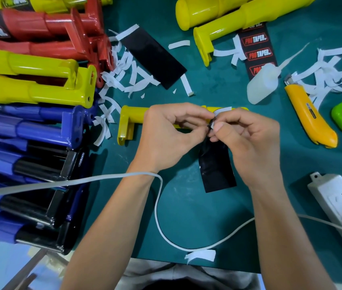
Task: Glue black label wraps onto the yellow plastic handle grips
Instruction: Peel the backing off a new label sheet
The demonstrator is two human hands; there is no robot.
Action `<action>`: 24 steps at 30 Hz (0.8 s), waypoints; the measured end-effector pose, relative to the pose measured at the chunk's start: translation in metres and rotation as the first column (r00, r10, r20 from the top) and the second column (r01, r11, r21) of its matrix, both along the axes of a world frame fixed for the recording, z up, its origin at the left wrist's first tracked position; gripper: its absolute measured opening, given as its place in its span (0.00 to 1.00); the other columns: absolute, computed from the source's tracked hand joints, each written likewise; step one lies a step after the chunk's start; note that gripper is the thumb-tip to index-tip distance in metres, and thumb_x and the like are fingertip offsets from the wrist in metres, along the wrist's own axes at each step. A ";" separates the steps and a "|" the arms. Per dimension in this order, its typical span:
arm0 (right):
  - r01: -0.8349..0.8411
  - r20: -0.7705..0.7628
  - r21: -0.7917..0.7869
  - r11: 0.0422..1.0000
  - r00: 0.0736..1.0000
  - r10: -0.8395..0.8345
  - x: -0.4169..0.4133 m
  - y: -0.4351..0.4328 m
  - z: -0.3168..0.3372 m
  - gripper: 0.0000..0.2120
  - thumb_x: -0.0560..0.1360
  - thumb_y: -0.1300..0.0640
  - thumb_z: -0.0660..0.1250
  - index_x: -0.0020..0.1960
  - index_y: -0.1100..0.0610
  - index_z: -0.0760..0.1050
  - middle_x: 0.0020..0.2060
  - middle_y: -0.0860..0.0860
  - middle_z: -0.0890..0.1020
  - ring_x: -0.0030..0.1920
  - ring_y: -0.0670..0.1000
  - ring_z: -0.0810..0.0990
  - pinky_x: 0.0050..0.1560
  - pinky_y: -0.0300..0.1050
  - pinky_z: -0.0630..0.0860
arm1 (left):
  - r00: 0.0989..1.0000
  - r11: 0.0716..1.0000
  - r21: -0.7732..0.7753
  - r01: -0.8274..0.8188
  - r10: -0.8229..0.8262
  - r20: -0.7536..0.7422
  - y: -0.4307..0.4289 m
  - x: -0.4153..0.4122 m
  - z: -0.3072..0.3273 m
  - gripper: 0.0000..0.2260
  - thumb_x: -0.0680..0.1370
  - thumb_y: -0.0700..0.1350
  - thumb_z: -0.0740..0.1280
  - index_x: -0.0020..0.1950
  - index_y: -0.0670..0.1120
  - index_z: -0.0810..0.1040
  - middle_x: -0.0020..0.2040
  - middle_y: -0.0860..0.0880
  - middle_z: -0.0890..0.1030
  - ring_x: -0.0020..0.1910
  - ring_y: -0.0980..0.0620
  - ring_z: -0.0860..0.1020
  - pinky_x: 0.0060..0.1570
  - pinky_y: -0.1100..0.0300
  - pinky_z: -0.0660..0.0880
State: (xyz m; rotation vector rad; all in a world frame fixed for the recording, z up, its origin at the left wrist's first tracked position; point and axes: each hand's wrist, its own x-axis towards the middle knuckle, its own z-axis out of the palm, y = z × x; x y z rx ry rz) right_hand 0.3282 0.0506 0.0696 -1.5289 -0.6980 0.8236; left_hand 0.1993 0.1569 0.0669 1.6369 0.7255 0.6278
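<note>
green mat (187, 216) | left hand (166, 135), right hand (247, 139) pinch black label (216, 166)

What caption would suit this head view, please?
Left hand and right hand pinch a black label wrap near a yellow handle grip.

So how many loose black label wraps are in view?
3: held wrap at centre, blank wrap top centre, printed wrap by the glue bottle. Others may be hidden.

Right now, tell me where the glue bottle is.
Head view, right side: the glue bottle lies on the green mat, between the printed black label and the yellow utility knife.
</note>
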 end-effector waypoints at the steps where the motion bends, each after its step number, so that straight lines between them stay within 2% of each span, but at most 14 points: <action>1: 0.001 0.012 -0.004 1.000 1.000 -0.001 0.000 0.000 0.000 0.04 0.74 0.65 0.69 0.42 0.60 0.82 0.38 0.51 0.85 0.36 0.51 0.84 0.43 0.49 0.83 | 1.000 1.000 0.001 -0.002 0.002 0.000 0.000 0.000 0.001 0.20 0.72 0.29 0.73 0.50 0.55 0.84 0.41 0.58 0.87 0.41 0.58 0.86 0.45 0.66 0.80; 7: 0.032 0.042 -0.032 0.999 0.999 -0.030 -0.001 0.002 -0.001 0.07 0.72 0.64 0.68 0.39 0.54 0.81 0.35 0.48 0.84 0.35 0.53 0.84 0.44 0.56 0.83 | 1.000 1.000 0.013 0.011 -0.011 -0.017 -0.001 0.000 0.004 0.20 0.72 0.30 0.73 0.50 0.57 0.84 0.41 0.62 0.86 0.42 0.60 0.86 0.47 0.67 0.80; 14: 0.055 0.012 -0.022 0.998 0.998 -0.055 0.000 0.004 -0.003 0.10 0.70 0.68 0.66 0.37 0.55 0.81 0.33 0.51 0.84 0.32 0.50 0.82 0.38 0.43 0.80 | 1.000 1.000 0.012 0.010 -0.009 -0.016 -0.002 0.000 0.003 0.21 0.72 0.29 0.73 0.50 0.57 0.84 0.41 0.60 0.86 0.42 0.58 0.86 0.47 0.66 0.80; 17: 0.064 0.015 -0.025 0.998 0.998 -0.063 -0.001 0.004 -0.004 0.09 0.69 0.68 0.66 0.36 0.57 0.81 0.33 0.53 0.83 0.31 0.51 0.80 0.36 0.43 0.78 | 1.000 1.000 0.003 0.001 -0.001 -0.010 -0.002 0.000 0.002 0.21 0.72 0.29 0.73 0.50 0.55 0.84 0.41 0.59 0.87 0.42 0.58 0.86 0.47 0.66 0.79; 24: 0.091 -0.101 -0.040 0.995 0.990 -0.094 0.001 0.004 -0.002 0.10 0.67 0.69 0.67 0.33 0.57 0.81 0.28 0.55 0.81 0.31 0.54 0.75 0.33 0.42 0.71 | 1.000 0.999 -0.043 -0.030 0.030 0.003 -0.001 0.000 0.002 0.19 0.71 0.28 0.73 0.48 0.53 0.85 0.40 0.56 0.87 0.41 0.58 0.85 0.46 0.67 0.78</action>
